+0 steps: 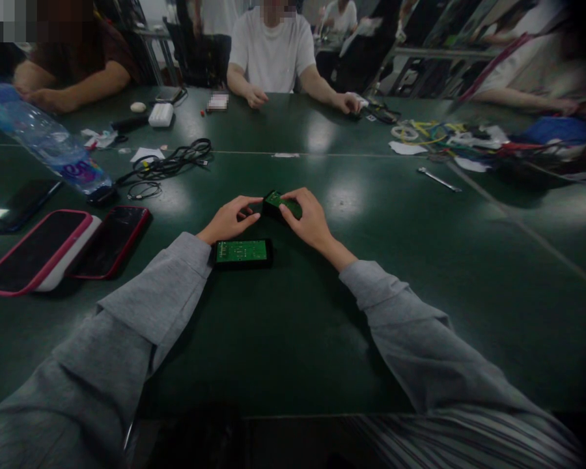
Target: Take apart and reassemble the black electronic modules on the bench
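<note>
My right hand [306, 218] grips a green circuit board [275, 198] in a black case [272, 210], which is tilted above or against the table. Thumb and fingers lie over its right part and hide some of it. My left hand [232, 219] is at the left of that case, thumb and index finger apart; the index fingertip reaches the case's edge, and I see nothing held in this hand. Just in front of my left wrist, a second green circuit board [243, 251] rests face up in a black case [244, 266] on the table.
Left of my arm lie several phones [110, 244], and a plastic bottle [73, 156] leans nearby. Black cables [176, 159] are coiled behind them. A wrench [439, 180] and a wire heap [508, 146] are at right. A person in a white shirt [273, 52] sits opposite.
</note>
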`<state>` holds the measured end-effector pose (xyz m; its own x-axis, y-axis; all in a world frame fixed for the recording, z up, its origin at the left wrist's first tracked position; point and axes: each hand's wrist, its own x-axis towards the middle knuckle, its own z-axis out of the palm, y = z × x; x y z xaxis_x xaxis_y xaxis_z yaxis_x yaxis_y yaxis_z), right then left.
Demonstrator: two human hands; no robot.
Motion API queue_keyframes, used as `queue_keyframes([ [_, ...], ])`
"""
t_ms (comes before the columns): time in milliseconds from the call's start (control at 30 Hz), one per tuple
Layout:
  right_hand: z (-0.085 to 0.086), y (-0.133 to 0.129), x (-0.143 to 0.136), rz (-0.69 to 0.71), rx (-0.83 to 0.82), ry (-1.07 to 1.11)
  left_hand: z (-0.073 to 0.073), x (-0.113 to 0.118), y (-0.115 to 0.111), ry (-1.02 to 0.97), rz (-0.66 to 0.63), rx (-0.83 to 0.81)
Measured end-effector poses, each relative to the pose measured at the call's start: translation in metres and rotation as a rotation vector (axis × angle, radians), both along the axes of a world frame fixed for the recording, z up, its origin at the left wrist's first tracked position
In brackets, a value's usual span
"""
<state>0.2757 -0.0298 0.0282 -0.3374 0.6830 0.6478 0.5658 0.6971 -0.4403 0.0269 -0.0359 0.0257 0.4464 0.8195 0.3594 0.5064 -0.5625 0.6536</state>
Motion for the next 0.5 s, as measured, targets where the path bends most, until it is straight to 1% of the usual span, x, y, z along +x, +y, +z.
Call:
queue_keyframes([
  [500, -0.0007, 0.0011, 0.0015, -0.008, -0.012, -0.024, -0.0009, 0.0004, 0.0010, 0.009, -0.011, -0.002],
])
